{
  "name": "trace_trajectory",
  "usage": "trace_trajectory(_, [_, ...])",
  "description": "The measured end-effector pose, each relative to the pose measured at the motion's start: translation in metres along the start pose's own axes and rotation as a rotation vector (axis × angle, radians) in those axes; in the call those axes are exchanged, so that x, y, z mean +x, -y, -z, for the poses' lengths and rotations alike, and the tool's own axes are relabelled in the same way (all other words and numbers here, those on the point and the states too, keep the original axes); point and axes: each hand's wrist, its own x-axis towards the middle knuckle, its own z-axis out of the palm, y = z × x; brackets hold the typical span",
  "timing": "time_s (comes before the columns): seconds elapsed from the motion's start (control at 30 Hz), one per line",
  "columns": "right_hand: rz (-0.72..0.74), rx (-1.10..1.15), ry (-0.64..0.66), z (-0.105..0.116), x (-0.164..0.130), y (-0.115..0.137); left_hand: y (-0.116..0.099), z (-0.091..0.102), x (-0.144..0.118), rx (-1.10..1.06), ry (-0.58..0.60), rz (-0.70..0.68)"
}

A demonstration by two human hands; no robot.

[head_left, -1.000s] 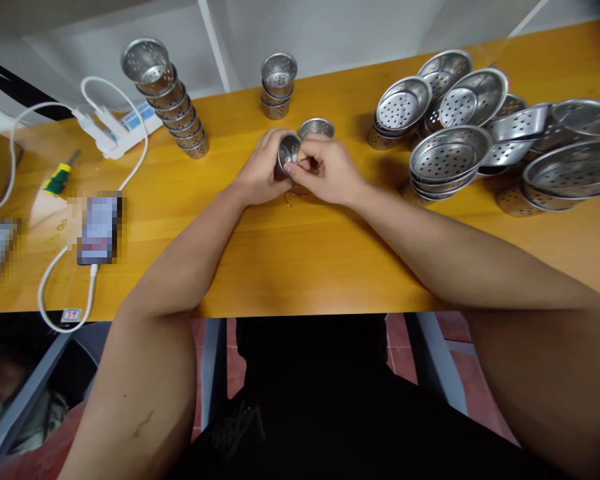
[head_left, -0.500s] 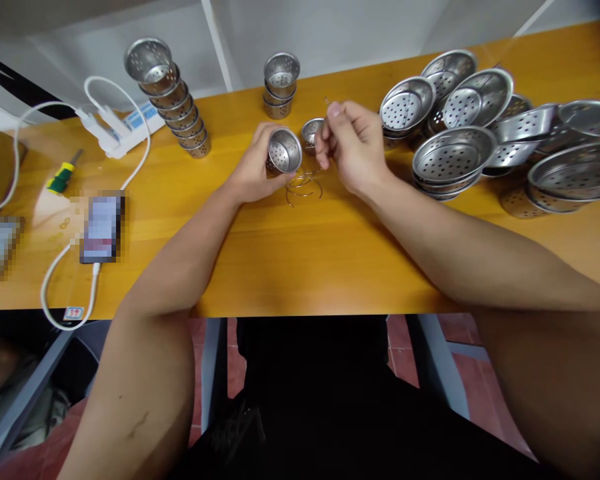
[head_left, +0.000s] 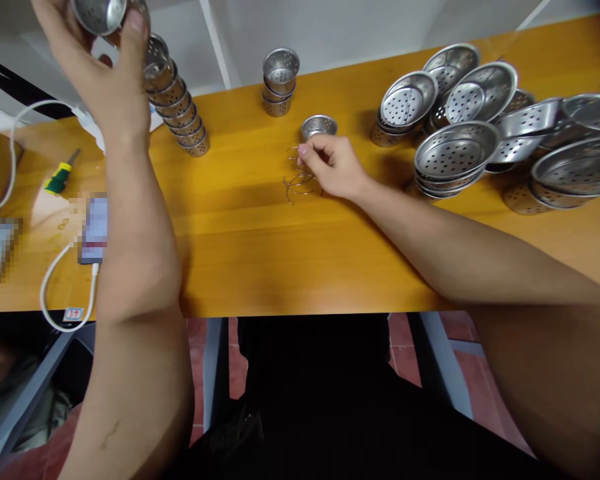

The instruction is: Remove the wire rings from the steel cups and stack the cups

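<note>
Left hand (head_left: 100,73) raised at the far left, fingers closed round a small perforated metal cup (head_left: 100,13), directly over the leaning stack of cups (head_left: 177,110); right hand (head_left: 333,167) down on the tabletop (head_left: 280,253), fingertips pinched on the pile of wire hooks (head_left: 300,180); loose cup (head_left: 319,127) just behind the right hand, so right is nearer

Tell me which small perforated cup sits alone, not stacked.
The single cup standing upright just behind the right hand, beside the wire clips. The others are nested: the leaning stack at left, the short stack at the back.
</note>
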Motion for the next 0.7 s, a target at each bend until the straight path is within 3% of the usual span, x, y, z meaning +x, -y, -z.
trace_trajectory(0.13, [-0.026, 0.012, 0.028, 0.000, -0.004, 0.005, 0.030, -0.028, -0.021, 0.253, -0.147, 0.011])
trace_trajectory(0.23, [-0.031, 0.022, 0.032, 0.001, -0.005, 0.003, 0.089, -0.050, -0.042, 0.335, -0.440, 0.100])
trace_trajectory(0.3, [-0.022, 0.020, 0.024, 0.002, -0.004, 0.001, 0.130, -0.060, -0.054, 0.239, -0.633, 0.142])
trace_trajectory(0.37, [-0.013, 0.012, 0.017, 0.002, -0.004, -0.001, 0.155, -0.065, -0.062, 0.168, -0.622, 0.270])
trace_trajectory(0.43, [-0.015, 0.005, 0.017, 0.002, -0.004, 0.001, 0.160, -0.067, -0.066, 0.182, -0.582, 0.331])
trace_trajectory(0.57, [-0.036, 0.019, 0.028, 0.003, -0.004, 0.006, 0.145, -0.065, -0.065, 0.215, -0.554, 0.339])
trace_trajectory(0.7, [-0.047, 0.022, 0.028, 0.003, -0.005, 0.009, 0.146, -0.066, -0.065, 0.114, -0.608, 0.398])
